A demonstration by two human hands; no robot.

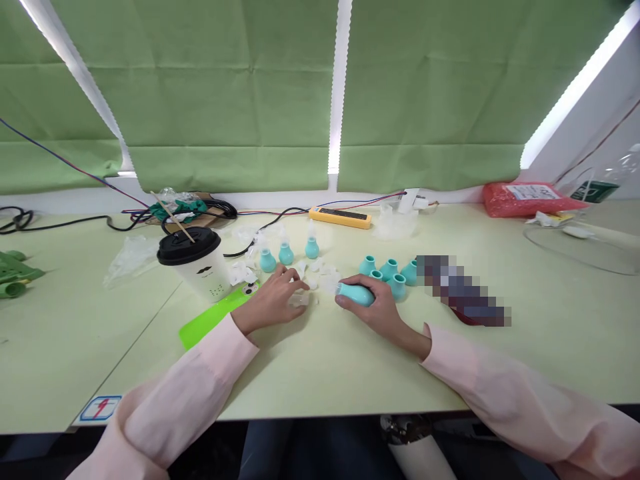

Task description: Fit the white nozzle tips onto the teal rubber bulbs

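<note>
My right hand [373, 303] is closed around a teal squeeze bulb [356, 294], which lies on its side with its clear end pointing left. My left hand [277, 293] hovers low over the table, fingers and thumb apart, with a small clear plastic piece [299, 300] between them; contact with it is unclear. Small white and clear plastic parts [320, 270] lie scattered between both hands. Beyond my left hand stand three teal bulbs with clear tips, one being the bulb [312, 248]. Several open-necked teal bulbs [389, 269] stand grouped beyond my right hand.
Left of my left hand are a lidded paper cup [203, 273] with a stick and a bright green phone [213, 321]. A yellow power strip [340, 217] lies at the back. To the right are a pixelated object [463, 293] and a red package [525, 199].
</note>
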